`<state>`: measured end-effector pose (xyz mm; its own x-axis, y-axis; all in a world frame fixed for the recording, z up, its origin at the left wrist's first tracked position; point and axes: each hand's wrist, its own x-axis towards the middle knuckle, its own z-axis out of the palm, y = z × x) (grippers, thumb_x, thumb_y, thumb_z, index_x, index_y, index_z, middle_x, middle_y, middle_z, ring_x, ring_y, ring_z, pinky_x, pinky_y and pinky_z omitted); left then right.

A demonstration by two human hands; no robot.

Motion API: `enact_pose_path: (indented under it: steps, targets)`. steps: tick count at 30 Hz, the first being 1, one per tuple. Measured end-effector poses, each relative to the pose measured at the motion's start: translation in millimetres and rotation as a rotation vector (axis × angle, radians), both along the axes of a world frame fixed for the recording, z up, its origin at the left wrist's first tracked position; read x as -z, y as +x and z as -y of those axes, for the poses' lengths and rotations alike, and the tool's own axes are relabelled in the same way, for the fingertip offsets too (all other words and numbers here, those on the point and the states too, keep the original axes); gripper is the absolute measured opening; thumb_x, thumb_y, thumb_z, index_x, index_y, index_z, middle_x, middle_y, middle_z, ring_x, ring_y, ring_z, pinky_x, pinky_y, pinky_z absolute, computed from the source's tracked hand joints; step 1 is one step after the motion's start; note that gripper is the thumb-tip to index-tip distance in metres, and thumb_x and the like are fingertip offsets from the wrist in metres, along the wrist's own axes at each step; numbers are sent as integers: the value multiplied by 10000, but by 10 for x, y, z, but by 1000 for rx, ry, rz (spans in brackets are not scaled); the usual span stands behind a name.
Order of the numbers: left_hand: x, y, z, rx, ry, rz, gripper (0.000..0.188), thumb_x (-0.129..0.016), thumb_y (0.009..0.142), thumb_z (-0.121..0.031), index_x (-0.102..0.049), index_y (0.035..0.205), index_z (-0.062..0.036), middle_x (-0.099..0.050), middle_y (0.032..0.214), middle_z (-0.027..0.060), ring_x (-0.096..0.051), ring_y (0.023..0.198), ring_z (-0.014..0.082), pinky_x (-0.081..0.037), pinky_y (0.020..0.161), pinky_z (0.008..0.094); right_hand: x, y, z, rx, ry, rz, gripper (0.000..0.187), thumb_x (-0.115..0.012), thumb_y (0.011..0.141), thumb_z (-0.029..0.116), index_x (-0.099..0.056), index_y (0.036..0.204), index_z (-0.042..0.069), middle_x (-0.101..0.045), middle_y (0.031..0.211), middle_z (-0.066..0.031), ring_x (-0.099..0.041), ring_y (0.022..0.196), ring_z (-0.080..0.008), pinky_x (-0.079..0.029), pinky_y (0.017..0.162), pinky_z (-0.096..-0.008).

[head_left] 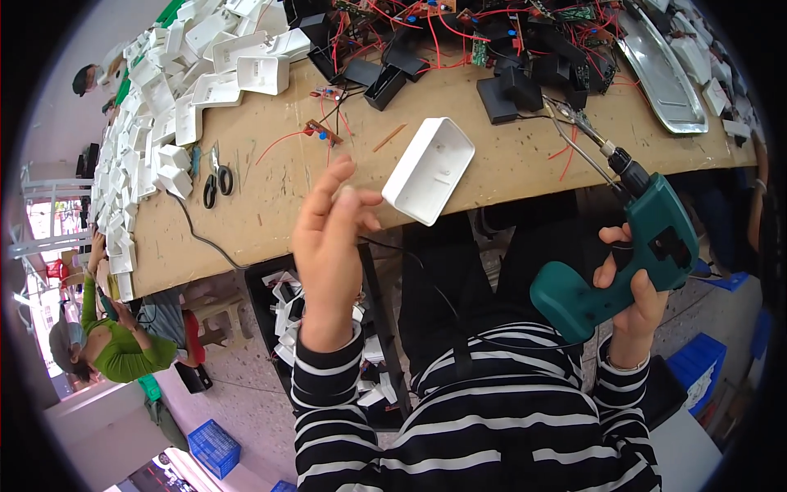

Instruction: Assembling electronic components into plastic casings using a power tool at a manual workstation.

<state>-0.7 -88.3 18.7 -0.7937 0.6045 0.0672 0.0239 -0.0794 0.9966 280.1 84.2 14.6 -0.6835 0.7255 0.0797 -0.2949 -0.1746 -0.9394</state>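
Note:
My right hand [627, 287] is wrapped around the grip of a green pistol-shaped soldering gun [586, 299], a finger by its black trigger. The gun's metal tip and thin side tube point up and left toward black boxes and red wires. A white plastic box [430, 172], hollow side up, lies tilted over the table's near edge. My left hand [332, 246] is just left of it, fingers stretched and apart. One fingertip comes close to the box's side; whether it touches, I cannot tell. Beyond my left fingers lies a small circuit board [322, 133] with red wires.
White boxes [217, 88] pile up along the left. Black boxes [518, 86] and wired boards crowd the back, beside a metal tray [668, 74]. Scissors [217, 180] lie on the left of the table [270, 213]. Below is a black crate [385, 328]; another person [123, 344] sits at left.

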Motion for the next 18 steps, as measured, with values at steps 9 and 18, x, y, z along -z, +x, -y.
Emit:
enact_pose_path:
  steps: [9, 18]
  targets:
    - [-3, -146, -164, -167, 229, 416, 442, -475, 933, -85, -331, 1320, 72, -448, 1276, 140, -433, 1205, 235, -374, 966, 309, 12, -30, -19, 8, -16, -8, 608, -619, 867, 249, -351, 1308, -73, -509, 1199, -266, -597, 725, -169, -509, 648, -299]
    - [51, -559, -404, -306, 193, -114, 329, -559, 876, -6, -467, 1185, 60, -519, 1190, 130, -516, 1073, 167, -403, 918, 265, -18, -49, -25, 9, -5, 20, 619, -628, 857, 278, -371, 1298, -74, -513, 1194, -267, -595, 718, -164, -508, 642, -295]
